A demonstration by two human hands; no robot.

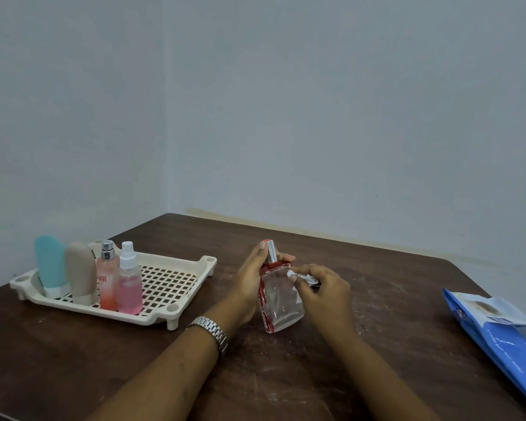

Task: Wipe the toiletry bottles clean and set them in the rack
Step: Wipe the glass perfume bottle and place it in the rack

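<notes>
The glass bottle (281, 294) is at the middle of the table (377, 314), nearly upright, cap up, leaning a little left. The left hand (249, 284) grips its top. The right hand (322, 287) pinches a wipe (304, 276) on it. A rack (208, 262) of bottles (119, 281) is on the left, and a blue pack (504, 332) is on the right.

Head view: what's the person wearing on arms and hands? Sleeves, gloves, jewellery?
No gloves: left hand and right hand are bare, and no sleeves show on either forearm. A silver metal link watch band circles the left wrist.
</notes>
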